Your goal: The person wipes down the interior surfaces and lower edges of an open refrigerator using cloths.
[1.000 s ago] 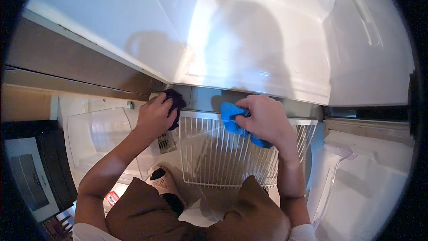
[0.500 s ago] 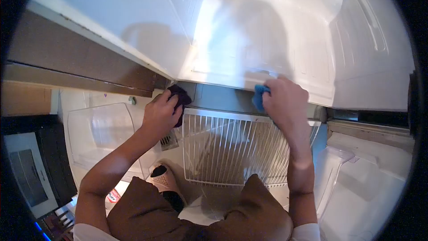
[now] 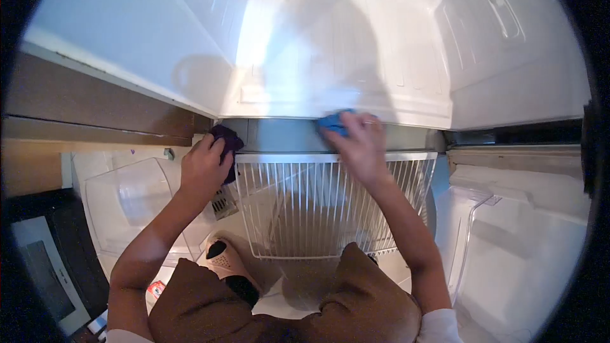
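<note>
A dark purple cloth is gripped in my left hand, near the left corner of the fridge's front edge. My right hand has its fingers closed on a blue cloth, which rests against the grey strip below the white fridge interior. Just beneath both hands, a white wire shelf leans with its bars running downward.
Clear plastic bins lie on the floor at left. The open fridge door is at right. A brown wooden panel runs along the upper left. My foot in a beige shoe is below the shelf.
The blue cloth in my right hand has gone up from the wire shelf to the grey strip, then left along it. My left hand keeps the purple cloth at the corner. The view has shifted.
</note>
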The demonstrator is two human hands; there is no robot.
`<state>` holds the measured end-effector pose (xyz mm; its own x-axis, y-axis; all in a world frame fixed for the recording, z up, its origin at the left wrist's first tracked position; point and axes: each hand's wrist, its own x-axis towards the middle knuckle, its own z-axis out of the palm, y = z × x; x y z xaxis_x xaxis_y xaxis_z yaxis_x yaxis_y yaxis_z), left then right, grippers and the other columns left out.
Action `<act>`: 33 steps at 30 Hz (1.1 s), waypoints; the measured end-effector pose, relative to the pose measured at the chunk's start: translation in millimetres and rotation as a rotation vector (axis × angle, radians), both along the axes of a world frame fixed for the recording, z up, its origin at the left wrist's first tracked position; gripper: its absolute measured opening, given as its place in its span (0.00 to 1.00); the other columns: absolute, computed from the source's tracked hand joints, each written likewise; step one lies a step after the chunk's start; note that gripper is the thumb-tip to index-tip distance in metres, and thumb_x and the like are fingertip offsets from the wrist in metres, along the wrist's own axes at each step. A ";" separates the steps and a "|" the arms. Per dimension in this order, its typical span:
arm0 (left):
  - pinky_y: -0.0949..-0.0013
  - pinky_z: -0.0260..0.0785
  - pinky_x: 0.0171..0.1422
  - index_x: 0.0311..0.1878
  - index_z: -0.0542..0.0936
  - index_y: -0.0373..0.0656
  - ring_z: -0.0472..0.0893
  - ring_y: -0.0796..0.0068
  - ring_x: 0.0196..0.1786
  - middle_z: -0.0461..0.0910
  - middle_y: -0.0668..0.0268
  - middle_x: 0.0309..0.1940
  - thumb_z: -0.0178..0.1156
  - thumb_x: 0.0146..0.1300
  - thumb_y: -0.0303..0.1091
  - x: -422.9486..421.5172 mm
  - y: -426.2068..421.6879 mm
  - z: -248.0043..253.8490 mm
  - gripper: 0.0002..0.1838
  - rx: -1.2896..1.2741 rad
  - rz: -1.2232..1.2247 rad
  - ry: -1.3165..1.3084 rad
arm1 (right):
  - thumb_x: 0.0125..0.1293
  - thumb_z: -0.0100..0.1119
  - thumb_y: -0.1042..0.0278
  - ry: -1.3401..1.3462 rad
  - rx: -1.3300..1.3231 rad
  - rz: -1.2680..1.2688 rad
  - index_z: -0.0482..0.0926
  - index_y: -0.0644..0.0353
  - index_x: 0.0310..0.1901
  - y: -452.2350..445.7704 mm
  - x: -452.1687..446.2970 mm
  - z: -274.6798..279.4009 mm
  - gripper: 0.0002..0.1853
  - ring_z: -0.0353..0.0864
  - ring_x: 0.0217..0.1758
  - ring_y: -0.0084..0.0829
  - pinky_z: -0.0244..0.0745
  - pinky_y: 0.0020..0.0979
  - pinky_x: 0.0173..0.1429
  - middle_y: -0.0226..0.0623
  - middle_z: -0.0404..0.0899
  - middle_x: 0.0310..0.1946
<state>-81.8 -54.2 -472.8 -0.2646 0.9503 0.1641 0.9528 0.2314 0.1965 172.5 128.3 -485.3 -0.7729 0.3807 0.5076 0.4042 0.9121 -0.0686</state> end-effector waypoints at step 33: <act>0.54 0.74 0.44 0.36 0.78 0.40 0.80 0.54 0.40 0.76 0.57 0.38 0.62 0.52 0.36 5.6 19.7 13.4 0.11 -0.284 -0.012 0.135 | 0.60 0.53 0.72 -0.131 -0.080 -0.435 0.70 0.68 0.54 7.1 11.5 14.7 0.20 0.76 0.47 0.50 0.76 0.46 0.44 0.54 0.67 0.51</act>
<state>-76.1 -34.4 -459.4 -0.2466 0.9662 -0.0754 0.9690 0.2471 -0.0024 184.0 135.4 -470.6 -0.5882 0.7182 0.3718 0.7585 0.6494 -0.0545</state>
